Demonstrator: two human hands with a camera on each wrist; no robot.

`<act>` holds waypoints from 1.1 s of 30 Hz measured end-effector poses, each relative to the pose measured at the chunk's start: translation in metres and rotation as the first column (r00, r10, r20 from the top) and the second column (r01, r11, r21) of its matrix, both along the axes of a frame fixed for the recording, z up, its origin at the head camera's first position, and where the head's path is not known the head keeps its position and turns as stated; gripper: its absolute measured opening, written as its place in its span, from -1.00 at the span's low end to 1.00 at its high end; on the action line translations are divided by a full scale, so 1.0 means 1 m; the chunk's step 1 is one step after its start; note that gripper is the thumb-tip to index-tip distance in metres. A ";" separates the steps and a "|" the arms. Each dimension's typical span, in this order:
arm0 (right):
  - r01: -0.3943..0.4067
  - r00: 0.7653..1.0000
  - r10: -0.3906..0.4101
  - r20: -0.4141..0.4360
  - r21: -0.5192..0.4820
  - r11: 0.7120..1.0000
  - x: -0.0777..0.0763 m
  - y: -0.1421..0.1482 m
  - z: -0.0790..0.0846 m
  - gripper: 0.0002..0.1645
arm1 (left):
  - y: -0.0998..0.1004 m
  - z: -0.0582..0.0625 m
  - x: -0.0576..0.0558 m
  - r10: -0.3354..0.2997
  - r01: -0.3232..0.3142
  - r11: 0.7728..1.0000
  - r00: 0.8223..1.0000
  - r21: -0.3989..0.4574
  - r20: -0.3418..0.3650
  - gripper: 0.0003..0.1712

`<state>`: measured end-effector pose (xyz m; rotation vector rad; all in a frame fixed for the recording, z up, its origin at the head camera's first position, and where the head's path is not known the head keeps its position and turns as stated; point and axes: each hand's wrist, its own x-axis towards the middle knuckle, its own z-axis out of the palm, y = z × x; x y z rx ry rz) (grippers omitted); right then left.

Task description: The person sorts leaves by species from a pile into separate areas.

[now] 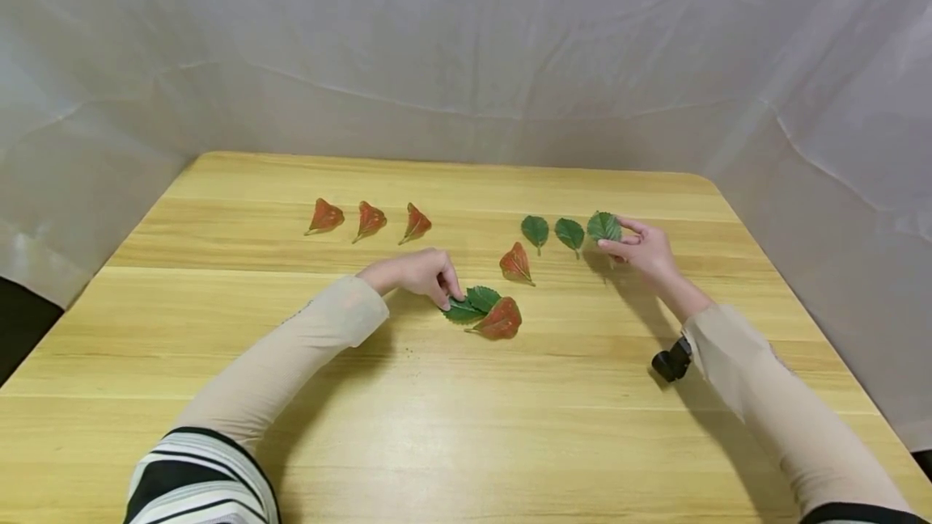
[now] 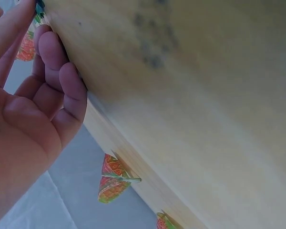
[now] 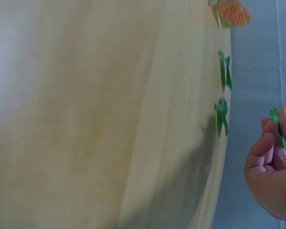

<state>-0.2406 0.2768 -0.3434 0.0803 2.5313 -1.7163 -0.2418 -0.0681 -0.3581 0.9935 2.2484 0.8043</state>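
My right hand (image 1: 644, 251) pinches a green leaf (image 1: 603, 226) with serrated edges between thumb and fingers, beside two other green leaves (image 1: 535, 230) that lie in a row. In the right wrist view the pinched leaf (image 3: 275, 117) appears edge-on at the fingertips. At the middle of the table my left hand (image 1: 422, 272) has thumb and forefinger closed on the edge of another green leaf (image 1: 460, 310). That leaf lies in a small cluster with a second green leaf (image 1: 483, 297) and a red leaf (image 1: 501, 319). The left wrist view shows the other fingers curled loosely.
Several red leaves lie toward the back: a row at the left includes a middle one (image 1: 370, 221), and a single red leaf (image 1: 516, 264) lies near the cluster. The wooden table (image 1: 437, 443) ends at a pale cloth backdrop (image 1: 466, 47). A black device (image 1: 671, 360) hangs at the right wrist.
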 end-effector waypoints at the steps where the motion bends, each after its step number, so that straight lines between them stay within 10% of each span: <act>1: 0.000 1.000 0.000 -0.003 0.002 1.000 -0.002 0.001 -0.001 -0.21 | 0.000 0.000 0.000 0.001 -0.001 1.000 1.000 0.001 0.005 -0.81; 33: 0.054 0.996 -0.068 0.058 0.220 0.974 -0.045 0.019 -0.024 -0.50 | 0.000 0.000 0.003 0.009 -0.009 1.000 1.000 0.015 0.008 -0.80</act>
